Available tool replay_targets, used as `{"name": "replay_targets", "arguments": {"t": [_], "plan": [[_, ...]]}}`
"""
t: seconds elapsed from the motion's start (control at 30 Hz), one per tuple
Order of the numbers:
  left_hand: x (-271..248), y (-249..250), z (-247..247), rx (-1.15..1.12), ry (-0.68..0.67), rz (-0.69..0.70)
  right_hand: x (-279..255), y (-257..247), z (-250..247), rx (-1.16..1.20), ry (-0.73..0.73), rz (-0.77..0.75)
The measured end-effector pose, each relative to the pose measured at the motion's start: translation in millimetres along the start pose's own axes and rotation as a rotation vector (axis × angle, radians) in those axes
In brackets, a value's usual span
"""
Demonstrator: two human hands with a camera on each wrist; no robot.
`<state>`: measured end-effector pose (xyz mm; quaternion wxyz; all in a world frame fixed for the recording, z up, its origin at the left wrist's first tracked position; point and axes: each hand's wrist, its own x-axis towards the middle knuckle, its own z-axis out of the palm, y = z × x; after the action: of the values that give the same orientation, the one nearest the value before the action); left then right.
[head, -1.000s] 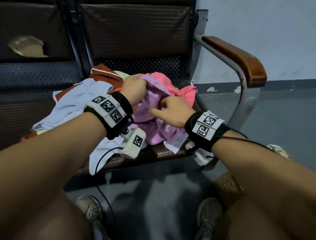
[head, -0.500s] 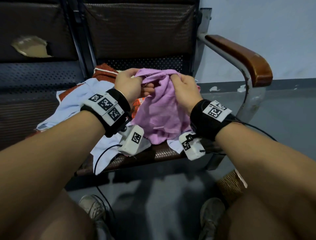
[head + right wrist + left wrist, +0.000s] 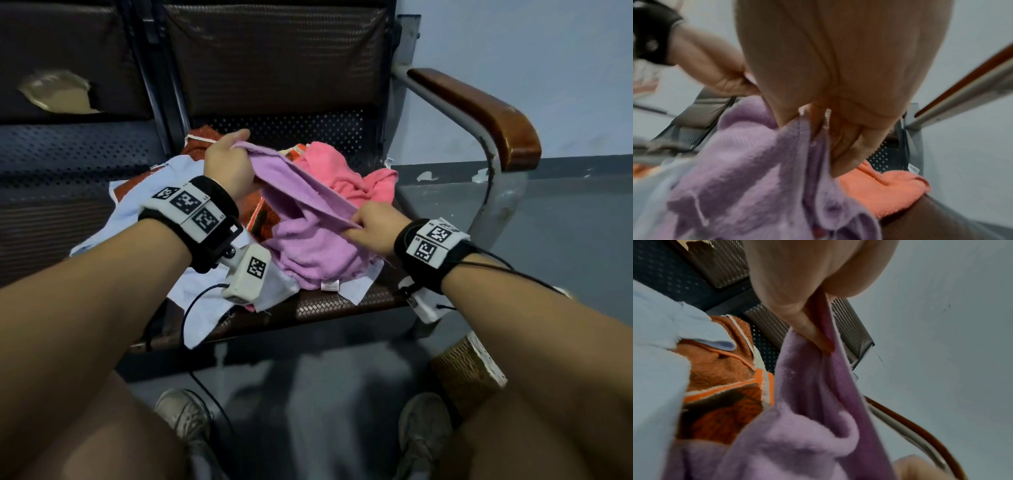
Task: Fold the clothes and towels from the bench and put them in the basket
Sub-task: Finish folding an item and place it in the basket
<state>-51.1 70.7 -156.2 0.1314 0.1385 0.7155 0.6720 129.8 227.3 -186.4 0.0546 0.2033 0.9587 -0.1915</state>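
Pinching one edge of the lilac towel [image 3: 310, 236], the left hand [image 3: 227, 169] clamps its far end at eleven o'clock and the right hand [image 3: 371, 231] its near end at four; that taut edge runs diagonally between them, the rest sagging onto the counter [image 3: 325, 305] beside the pink towel [image 3: 346, 178].

The desk [image 3: 329, 306] is a dark seat with a woven front section, a perforated rear section and a wooden armrest [image 3: 479, 113] on a metal frame. A light blue garment [image 3: 102, 236] lies directly on the seat, overhanging its front edge. A pink towel [image 3: 346, 174] lies near the armrest.
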Motion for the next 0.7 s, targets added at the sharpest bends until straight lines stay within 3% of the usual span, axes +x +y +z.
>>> {"name": "replay_targets", "arguments": {"t": [0.1, 0.17, 0.23, 0.3, 0.37, 0.47, 0.53, 0.7], "plan": [[6.0, -11.0, -8.1, 0.073, 0.071, -0.007, 3.8, 9.3, -8.8, 0.108, 0.181, 0.107], [9.2, -15.9, -13.9, 0.115, 0.090, 0.001, 6.5, 15.6, -18.6, 0.140, 0.386, 0.111], [13.4, -17.0, -18.3, 0.169, 0.105, 0.005, 5.5, 19.9, -24.2, 0.173, 0.480, 0.073], [17.4, -13.8, -24.3, 0.196, 0.122, 0.004, 5.3, 24.3, -24.7, 0.167, 0.385, -0.013], [20.9, -10.3, -28.2, 0.205, 0.137, 0.015, 2.4, 28.1, -22.0, 0.085, 0.181, -0.081], [17.4, -6.5, -30.0, 0.159, 0.104, 0.027, -0.5, 37.1, -17.4, -0.080, -0.005, -0.057], [15.1, -8.2, -31.8, 0.199, 0.052, 0.044, 1.0, 42.4, -18.9, -0.069, 0.025, 0.009], [17.0, -4.7, -45.4, 0.476, 0.036, 0.055, 5.0, 53.6, -46.1, 0.227, 0.388, 0.091]]}}
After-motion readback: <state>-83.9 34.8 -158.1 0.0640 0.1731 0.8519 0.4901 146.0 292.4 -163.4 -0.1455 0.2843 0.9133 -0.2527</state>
